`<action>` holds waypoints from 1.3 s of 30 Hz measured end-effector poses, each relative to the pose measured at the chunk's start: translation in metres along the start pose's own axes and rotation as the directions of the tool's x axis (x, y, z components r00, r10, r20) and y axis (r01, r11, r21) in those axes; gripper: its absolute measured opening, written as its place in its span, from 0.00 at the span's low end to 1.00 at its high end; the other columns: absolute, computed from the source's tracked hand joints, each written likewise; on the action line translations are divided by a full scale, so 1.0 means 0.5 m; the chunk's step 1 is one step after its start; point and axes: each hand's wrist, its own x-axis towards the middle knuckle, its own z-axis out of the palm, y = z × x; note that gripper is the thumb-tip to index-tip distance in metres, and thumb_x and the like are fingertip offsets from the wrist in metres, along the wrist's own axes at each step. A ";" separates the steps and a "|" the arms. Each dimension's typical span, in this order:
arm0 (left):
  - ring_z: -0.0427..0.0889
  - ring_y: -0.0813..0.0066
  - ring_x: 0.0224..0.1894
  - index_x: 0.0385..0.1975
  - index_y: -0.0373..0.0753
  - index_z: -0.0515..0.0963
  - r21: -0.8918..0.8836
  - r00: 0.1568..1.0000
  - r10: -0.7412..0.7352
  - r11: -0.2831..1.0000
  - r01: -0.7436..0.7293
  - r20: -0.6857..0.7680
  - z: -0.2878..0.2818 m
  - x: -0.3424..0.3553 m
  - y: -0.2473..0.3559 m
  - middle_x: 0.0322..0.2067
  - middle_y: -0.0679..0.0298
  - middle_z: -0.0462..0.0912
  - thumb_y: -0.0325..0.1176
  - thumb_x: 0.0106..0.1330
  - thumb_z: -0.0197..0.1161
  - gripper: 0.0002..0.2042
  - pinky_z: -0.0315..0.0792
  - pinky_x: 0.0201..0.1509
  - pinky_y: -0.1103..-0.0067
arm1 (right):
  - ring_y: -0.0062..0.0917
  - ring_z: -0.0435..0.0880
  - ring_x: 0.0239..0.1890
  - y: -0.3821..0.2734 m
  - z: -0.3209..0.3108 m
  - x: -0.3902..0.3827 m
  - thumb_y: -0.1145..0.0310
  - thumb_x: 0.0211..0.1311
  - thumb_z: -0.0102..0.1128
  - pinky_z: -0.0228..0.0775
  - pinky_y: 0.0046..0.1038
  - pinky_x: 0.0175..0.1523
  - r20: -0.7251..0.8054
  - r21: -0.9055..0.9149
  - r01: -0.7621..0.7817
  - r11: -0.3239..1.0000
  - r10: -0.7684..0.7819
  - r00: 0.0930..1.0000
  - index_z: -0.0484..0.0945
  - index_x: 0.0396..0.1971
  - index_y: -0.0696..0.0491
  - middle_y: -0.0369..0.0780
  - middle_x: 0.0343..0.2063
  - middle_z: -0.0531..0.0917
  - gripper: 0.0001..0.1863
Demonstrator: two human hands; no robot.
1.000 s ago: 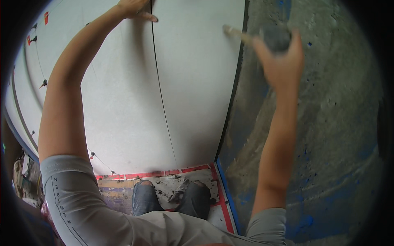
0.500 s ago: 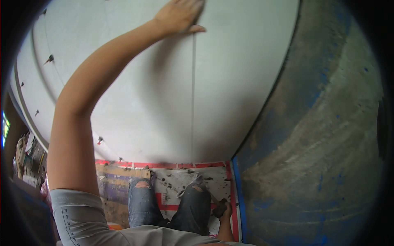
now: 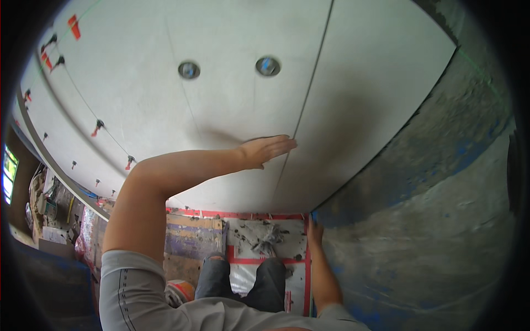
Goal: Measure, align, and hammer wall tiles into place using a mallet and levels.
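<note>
My left hand [image 3: 269,149] lies with straight fingers against the large white wall panel [image 3: 154,110], beside a thin vertical seam [image 3: 307,91]. My right hand [image 3: 315,230] is low at the panel's bottom right corner, fingers stretched upward near the dark wall, with nothing visible in it. Two round recesses with blue centres [image 3: 189,70] [image 3: 268,66] show higher on the panel. Black and red tile-levelling clips [image 3: 98,126] line the joints on the left.
A rough grey wall with blue patches [image 3: 419,231] rises at the right. Under me are red-taped plastic sheeting [image 3: 248,267], cardboard [image 3: 187,240] and a crumpled dirty bag [image 3: 268,237]. Piled debris [image 3: 52,209] and a small window [image 3: 10,174] are at the far left.
My left hand has come down the seam. My right hand, earlier holding a dark-headed tool up high and then low, now shows without it. The view has shifted, bringing the recesses into sight.
</note>
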 end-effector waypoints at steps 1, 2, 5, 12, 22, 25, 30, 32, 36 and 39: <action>0.45 0.69 0.81 0.79 0.36 0.48 -0.028 0.996 0.024 0.999 -0.022 0.084 -0.034 0.005 -0.020 0.79 0.59 0.50 0.63 0.60 0.67 0.55 0.37 0.85 0.67 | 0.37 0.81 0.31 -0.164 -0.053 0.054 0.57 0.73 0.56 0.69 0.43 0.40 -0.114 -0.014 0.306 0.952 -0.305 0.945 0.79 0.39 0.62 0.49 0.28 0.82 0.20; 0.45 0.69 0.81 0.79 0.36 0.48 -0.063 0.996 0.036 0.998 -0.031 0.078 -0.075 0.005 -0.063 0.79 0.59 0.50 0.63 0.60 0.67 0.55 0.37 0.85 0.67 | 0.29 0.74 0.24 -0.358 -0.124 0.100 0.58 0.72 0.57 0.64 0.41 0.33 -0.082 0.200 0.296 0.934 -0.284 0.955 0.78 0.31 0.63 0.46 0.20 0.76 0.20; 0.43 0.66 0.81 0.78 0.38 0.51 -0.432 0.992 -0.125 0.897 0.099 -0.031 -0.195 0.052 -0.251 0.80 0.61 0.47 0.56 0.62 0.69 0.51 0.37 0.85 0.68 | 0.17 0.64 0.22 -0.774 -0.354 0.133 0.60 0.71 0.58 0.57 0.33 0.28 0.191 0.200 0.356 0.913 -0.392 0.900 0.68 0.17 0.59 0.36 0.14 0.64 0.24; 0.44 0.72 0.81 0.80 0.43 0.48 0.084 0.990 -0.115 0.989 0.122 -0.084 -0.329 -0.021 -0.477 0.80 0.69 0.50 0.64 0.64 0.60 0.50 0.39 0.85 0.69 | 0.45 0.77 0.18 -0.963 -0.391 0.166 0.59 0.63 0.58 0.71 0.44 0.31 0.420 -0.018 0.649 0.760 -0.584 0.695 0.76 0.16 0.59 0.53 0.16 0.76 0.21; 0.44 0.73 0.82 0.80 0.44 0.48 -0.059 0.987 -0.148 0.988 0.145 -0.063 -0.328 -0.001 -0.447 0.81 0.70 0.45 0.58 0.62 0.64 0.50 0.41 0.85 0.72 | 0.52 0.82 0.26 -0.891 -0.255 0.321 0.60 0.55 0.64 0.75 0.48 0.35 0.386 -0.363 0.696 0.620 -0.579 0.718 0.80 0.15 0.56 0.52 0.20 0.82 0.16; 0.41 0.72 0.82 0.79 0.39 0.50 -0.163 0.987 -0.144 0.978 0.130 -0.077 -0.350 0.001 -0.468 0.81 0.65 0.45 0.56 0.59 0.68 0.52 0.36 0.86 0.68 | 0.55 0.82 0.28 -0.866 -0.269 0.329 0.60 0.59 0.59 0.74 0.52 0.36 0.393 -0.283 0.690 0.666 -0.576 0.717 0.80 0.18 0.58 0.55 0.24 0.82 0.17; 0.40 0.68 0.83 0.78 0.37 0.51 -0.258 0.932 -0.347 0.914 0.313 -0.101 -0.395 -0.062 -0.509 0.81 0.64 0.46 0.58 0.61 0.67 0.51 0.35 0.85 0.65 | 0.56 0.83 0.27 -0.840 -0.292 0.136 0.57 0.64 0.53 0.73 0.51 0.35 0.428 -0.293 0.519 0.803 -0.375 0.822 0.82 0.21 0.62 0.57 0.22 0.82 0.23; 0.42 0.67 0.82 0.77 0.35 0.52 -0.294 0.895 -0.426 0.879 0.375 -0.133 -0.402 -0.088 -0.510 0.80 0.62 0.48 0.59 0.60 0.68 0.52 0.37 0.85 0.65 | 0.54 0.84 0.28 -0.743 -0.274 0.057 0.59 0.63 0.55 0.73 0.50 0.36 0.480 -0.237 0.503 0.831 -0.349 0.805 0.79 0.19 0.62 0.57 0.22 0.81 0.22; 0.47 0.58 0.81 0.75 0.31 0.55 -0.501 0.790 -0.590 0.741 0.447 -0.167 -0.416 -0.136 -0.475 0.78 0.51 0.53 0.61 0.58 0.70 0.53 0.40 0.85 0.61 | 0.52 0.85 0.25 -0.616 -0.262 -0.157 0.56 0.63 0.57 0.70 0.49 0.33 0.525 -0.287 0.309 0.907 -0.121 0.842 0.76 0.21 0.69 0.59 0.18 0.79 0.26; 0.48 0.52 0.81 0.74 0.29 0.56 -0.766 0.662 -0.728 0.526 0.370 -0.179 -0.493 -0.248 -0.415 0.76 0.46 0.55 0.62 0.57 0.70 0.54 0.41 0.84 0.58 | 0.47 0.85 0.27 -0.574 -0.246 -0.359 0.53 0.61 0.59 0.71 0.52 0.38 0.373 -0.250 0.049 0.967 0.049 0.927 0.75 0.24 0.71 0.60 0.21 0.79 0.29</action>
